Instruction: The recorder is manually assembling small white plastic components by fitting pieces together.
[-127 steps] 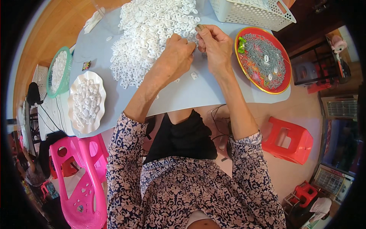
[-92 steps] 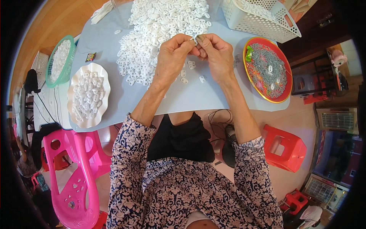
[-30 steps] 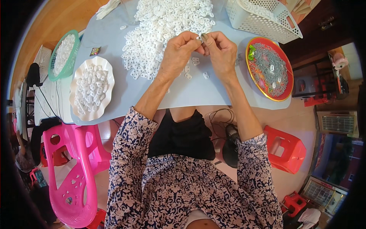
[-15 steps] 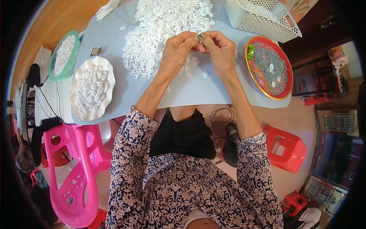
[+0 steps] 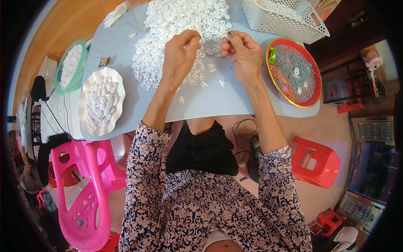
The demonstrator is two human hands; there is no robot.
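A big heap of small white plastic pieces with oval holes (image 5: 184, 19) covers the far middle of the blue-grey table (image 5: 218, 98). My left hand (image 5: 180, 59) is over the near side of this heap, its fingers curled closed; whatever they hold is hidden. To its right, apart from it, my right hand (image 5: 244, 54) has thumb and fingers drawn together, with anything between them too small to make out. Several loose white pieces (image 5: 211, 67) lie below and between the hands. Right of my right hand, a red plate with a gold rim (image 5: 315, 80) carries many thin grey pieces (image 5: 298, 63) and a few white ones.
A scalloped white dish (image 5: 121, 90) of white pieces stands at the table's left edge, beside a small colourful wrapper (image 5: 104, 61). Beyond are a green basket (image 5: 85, 56) and, back right, a perforated grey-white basket (image 5: 289, 31). A pink chair (image 5: 103, 201) and red stool (image 5: 321, 164) flank me.
My hands, earlier together at the fingertips, have come apart. The left moved left toward the heap, and the right turned slightly, staying near its place. The view shifted a little.
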